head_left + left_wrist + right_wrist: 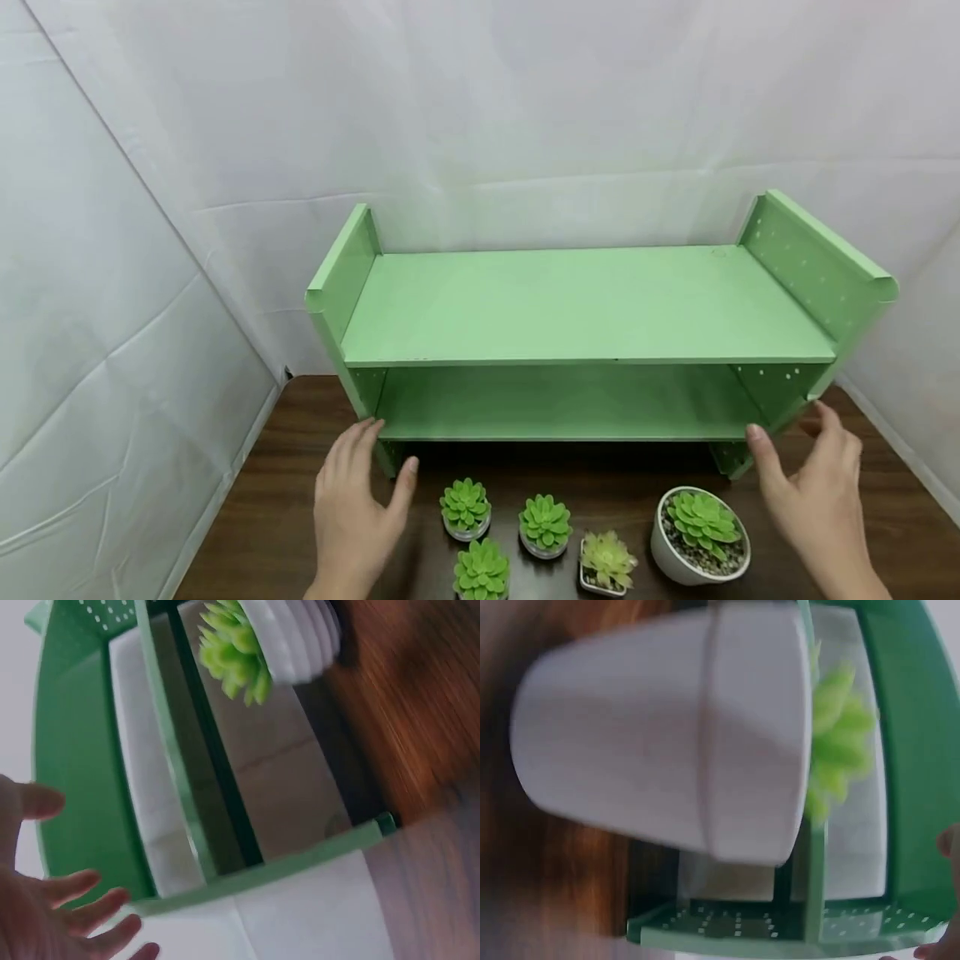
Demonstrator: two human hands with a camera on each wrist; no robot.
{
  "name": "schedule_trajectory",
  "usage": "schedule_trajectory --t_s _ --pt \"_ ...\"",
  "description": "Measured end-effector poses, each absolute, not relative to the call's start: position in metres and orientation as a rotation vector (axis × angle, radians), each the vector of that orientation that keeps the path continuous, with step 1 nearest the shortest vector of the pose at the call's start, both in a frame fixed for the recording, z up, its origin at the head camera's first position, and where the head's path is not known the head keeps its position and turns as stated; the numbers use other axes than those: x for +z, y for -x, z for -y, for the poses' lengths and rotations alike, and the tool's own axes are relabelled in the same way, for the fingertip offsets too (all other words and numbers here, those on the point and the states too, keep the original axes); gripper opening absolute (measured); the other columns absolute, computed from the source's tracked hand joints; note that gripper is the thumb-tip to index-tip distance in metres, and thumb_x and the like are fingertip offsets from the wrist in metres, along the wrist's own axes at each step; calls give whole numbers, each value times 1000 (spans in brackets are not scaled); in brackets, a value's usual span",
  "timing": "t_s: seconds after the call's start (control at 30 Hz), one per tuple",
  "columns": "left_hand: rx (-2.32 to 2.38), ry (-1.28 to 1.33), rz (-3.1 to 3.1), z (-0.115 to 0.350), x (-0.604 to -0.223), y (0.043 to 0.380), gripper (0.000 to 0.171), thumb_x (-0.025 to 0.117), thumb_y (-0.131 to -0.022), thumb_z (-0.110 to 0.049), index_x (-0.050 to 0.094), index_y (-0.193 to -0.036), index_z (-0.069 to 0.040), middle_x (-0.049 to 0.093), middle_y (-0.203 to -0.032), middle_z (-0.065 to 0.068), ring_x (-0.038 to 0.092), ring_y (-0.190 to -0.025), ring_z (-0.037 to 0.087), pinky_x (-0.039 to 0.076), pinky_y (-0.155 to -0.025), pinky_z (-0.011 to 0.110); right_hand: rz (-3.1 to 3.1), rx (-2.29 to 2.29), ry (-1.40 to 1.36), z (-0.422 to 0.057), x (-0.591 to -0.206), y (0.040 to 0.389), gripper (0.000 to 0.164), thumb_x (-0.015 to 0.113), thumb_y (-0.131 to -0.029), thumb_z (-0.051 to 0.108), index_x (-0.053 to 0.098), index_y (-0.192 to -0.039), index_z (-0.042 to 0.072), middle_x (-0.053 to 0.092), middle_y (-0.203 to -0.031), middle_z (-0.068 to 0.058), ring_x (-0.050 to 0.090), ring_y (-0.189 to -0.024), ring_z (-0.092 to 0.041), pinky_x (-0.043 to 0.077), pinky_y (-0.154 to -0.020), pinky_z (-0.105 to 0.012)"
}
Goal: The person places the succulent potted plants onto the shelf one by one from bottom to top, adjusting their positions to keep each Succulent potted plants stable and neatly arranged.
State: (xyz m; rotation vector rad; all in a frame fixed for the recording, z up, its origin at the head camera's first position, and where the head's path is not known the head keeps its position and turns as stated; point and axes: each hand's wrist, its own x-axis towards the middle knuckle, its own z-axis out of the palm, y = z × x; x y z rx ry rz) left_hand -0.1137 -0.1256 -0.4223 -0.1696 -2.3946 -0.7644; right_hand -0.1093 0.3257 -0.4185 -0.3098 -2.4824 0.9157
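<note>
A light green two-tier shelf [585, 304] stands on a dark wooden table against a white cloth backdrop. Beside its left side panel is my left hand [354, 504], fingers extended and thumb apart, holding nothing. The left wrist view shows those spread fingers [105, 900] near the shelf's end. At the opposite end, my right hand [817, 487] has its fingertips close to the right side panel, thumb held away and nothing in its grasp. Only a few of its fingertips [922, 951] show at the edge of the right wrist view.
In front of the shelf stand several small potted succulents: a round white pot [675, 562] near my right hand, a square-potted yellowish one [607, 560], and green ones [545, 522] toward the left. White cloth [112, 333] bounds the table [247, 517] at the left.
</note>
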Motion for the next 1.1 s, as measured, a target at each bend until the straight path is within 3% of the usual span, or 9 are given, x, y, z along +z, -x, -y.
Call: schedule_trajectory --t_s 0.1,0.23,0.3,0.37,0.47,0.6,0.7,0.93,1.1 --pt "-864 104 2279 132 -424 122 56 75 -87 -25 54 -133 -1 53 -131 16 48 -120 35 42 -92 56 2433 1000 365 -335 -416 121 80 61 -97 30 11 -156 7 27 -138 -32 37 -115 -52 37 -79 -68" --pt "-1043 43 2309 137 -426 135 74 76 -88 -28 38 -147 -5 42 -143 16 41 -129 34 40 -95 57 2392 1152 378 -346 -417 135 80 57 -99 30 5 -158 18 25 -146 -30 35 -125 -52 34 -95 -67" --pt "-1160 47 2350 138 -427 142 83 74 -90 -32 27 -154 -11 34 -149 14 37 -133 33 38 -99 58 2345 1183 418 -349 -421 141 74 58 -98 30 13 -157 22 34 -143 -23 40 -125 -43 38 -100 -54" --pt "-1287 73 2367 140 -428 150 88 73 -91 -34 18 -158 -18 32 -152 12 36 -134 31 37 -101 58 2279 1186 445 -352 -425 147 63 58 -98 28 28 -154 21 47 -132 -15 50 -116 -30 43 -92 -36" --pt "-1444 114 2366 143 -430 162 85 71 -93 -32 17 -158 -22 37 -148 12 43 -129 31 41 -98 55 2183 1175 434 -358 -430 154 36 60 -98 25 55 -133 17 60 -99 1 56 -85 -9 40 -67 -14" --pt "-1518 111 2365 149 -432 172 62 63 -98 -24 32 -151 -15 52 -132 17 54 -116 31 46 -90 50 2180 1166 385 -364 -436 159 10 56 -99 21 60 -102 12 53 -64 5 47 -57 -5 33 -49 -17" --pt "-1514 67 2386 152 -433 173 44 54 -102 -17 40 -144 -12 57 -126 18 58 -105 30 47 -85 48 2186 1169 360 -365 -440 163 15 53 -98 15 52 -86 8 44 -52 1 42 -48 -6 28 -44 -20" --pt "-1479 43 2477 153 -431 168 39 43 -105 -14 38 -144 -10 56 -129 20 58 -101 30 47 -82 47 2074 1253 267 -366 -449 167 29 49 -96 4 38 -71 -4 33 -44 0 36 -41 -6 24 -41 -21" --pt "-1452 95 2499 156 -426 172 40 44 -105 -14 36 -144 -8 55 -130 21 58 -104 32 47 -82 49 2014 1282 261 -368 -451 172 25 50 -95 2 42 -73 -6 40 -48 2 41 -49 -6 28 -47 -17"
